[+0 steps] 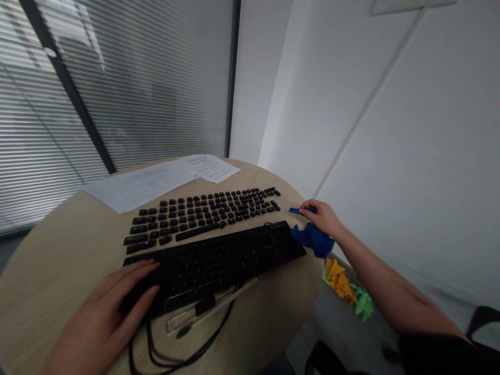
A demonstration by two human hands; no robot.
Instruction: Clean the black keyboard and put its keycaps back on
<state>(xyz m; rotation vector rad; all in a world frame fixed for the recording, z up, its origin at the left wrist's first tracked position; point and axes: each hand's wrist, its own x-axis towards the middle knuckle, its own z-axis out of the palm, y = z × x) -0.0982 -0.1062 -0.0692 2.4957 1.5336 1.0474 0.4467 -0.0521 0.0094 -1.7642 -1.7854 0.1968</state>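
Note:
A black keyboard base (pixel 219 260) without keycaps lies across the round table. My left hand (pixel 113 307) rests on its left end, fingers apart, with the thumb at the near edge. Loose black keycaps (pixel 203 208) are laid out in rows just behind the base. At the table's right edge my right hand (pixel 322 216) pinches a thin blue tool (pixel 295 211). Below that hand a crumpled blue cloth (pixel 312 239) touches the right end of the base.
Printed papers (pixel 144 182) lie at the back of the table (pixel 47 250). In front of the keyboard are a light stick-like tool (pixel 219 307), a black-and-clear item and a looped black cable (pixel 199 354). Yellow (pixel 339 278) and green crumpled items (pixel 363 302) sit below, right of the table.

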